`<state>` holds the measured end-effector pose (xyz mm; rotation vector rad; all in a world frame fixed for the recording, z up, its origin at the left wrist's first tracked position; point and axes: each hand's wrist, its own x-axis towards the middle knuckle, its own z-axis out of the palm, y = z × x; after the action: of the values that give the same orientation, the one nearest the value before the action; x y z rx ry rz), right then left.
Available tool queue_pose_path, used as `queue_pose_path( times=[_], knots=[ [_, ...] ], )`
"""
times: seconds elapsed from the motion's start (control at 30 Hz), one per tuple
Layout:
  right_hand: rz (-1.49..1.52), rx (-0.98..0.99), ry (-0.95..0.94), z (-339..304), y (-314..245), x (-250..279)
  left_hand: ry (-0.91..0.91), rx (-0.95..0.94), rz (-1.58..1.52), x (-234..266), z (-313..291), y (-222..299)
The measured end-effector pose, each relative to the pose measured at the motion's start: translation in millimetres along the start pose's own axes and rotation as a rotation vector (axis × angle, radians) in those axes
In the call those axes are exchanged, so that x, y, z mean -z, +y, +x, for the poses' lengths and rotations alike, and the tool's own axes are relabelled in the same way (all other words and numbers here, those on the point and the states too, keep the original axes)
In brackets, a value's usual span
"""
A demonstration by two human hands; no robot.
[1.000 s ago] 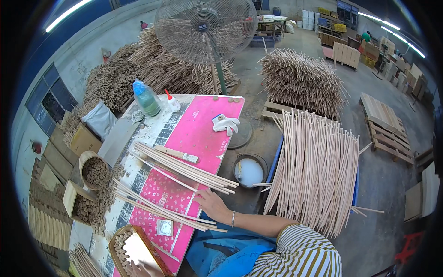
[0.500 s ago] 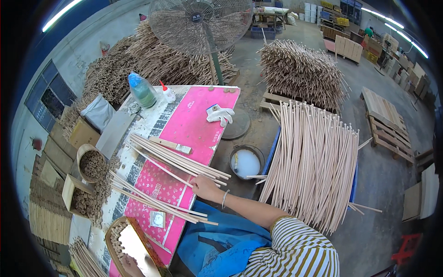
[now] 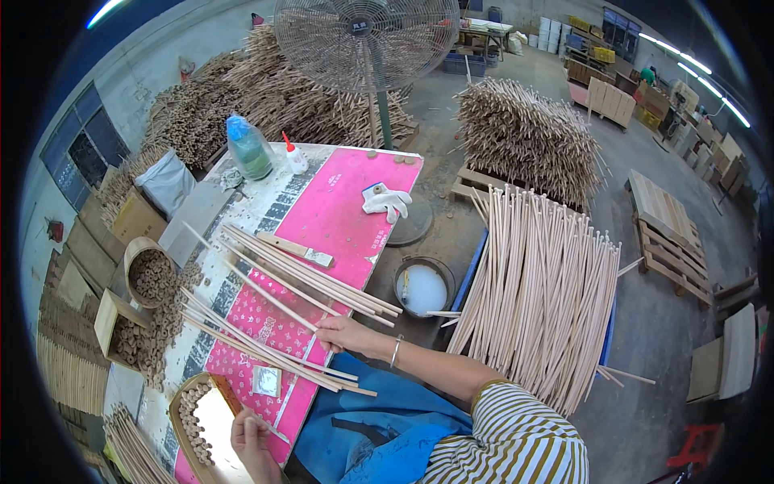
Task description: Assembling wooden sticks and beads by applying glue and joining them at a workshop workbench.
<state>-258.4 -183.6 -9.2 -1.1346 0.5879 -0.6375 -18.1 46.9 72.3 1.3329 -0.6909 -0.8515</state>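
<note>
My right hand (image 3: 343, 332) is shut on the near end of one long pale wooden stick (image 3: 258, 284), which slants up and to the left over the pink table cover (image 3: 339, 210). A loose group of the same sticks (image 3: 330, 282) lies just beyond it. Another group (image 3: 258, 352) lies nearer to me, under my wrist. My left hand (image 3: 250, 440) sits at the table's near edge, fingers curled beside an oval wooden tray (image 3: 201, 419) holding short wooden plugs. Whether it holds anything is unclear.
A white pail (image 3: 423, 289) stands on the floor right of the table, beside a large stack of sticks (image 3: 540, 290). On the table are a flat wooden tool (image 3: 294, 248), a white glove (image 3: 385, 199), a green bottle (image 3: 248, 149) and a small squeeze bottle (image 3: 296, 157). Containers of plugs (image 3: 149, 274) sit left; a fan (image 3: 367, 40) stands behind.
My right hand has shifted slightly left and now holds a single stick apart from the piles. My left hand has come into view at the tray.
</note>
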Motion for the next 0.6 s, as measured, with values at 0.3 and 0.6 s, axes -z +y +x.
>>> queue_pose_path(
  times=[0.3,0.6],
  knots=[
    [-0.704,0.615,0.010,47,-10,-40,-0.012,0.215,-0.006,-30,-4,-41],
    [-0.626,0.349,-0.131,71,-70,-90,0.130,0.339,-0.242,-18,-4,-59]
  ],
)
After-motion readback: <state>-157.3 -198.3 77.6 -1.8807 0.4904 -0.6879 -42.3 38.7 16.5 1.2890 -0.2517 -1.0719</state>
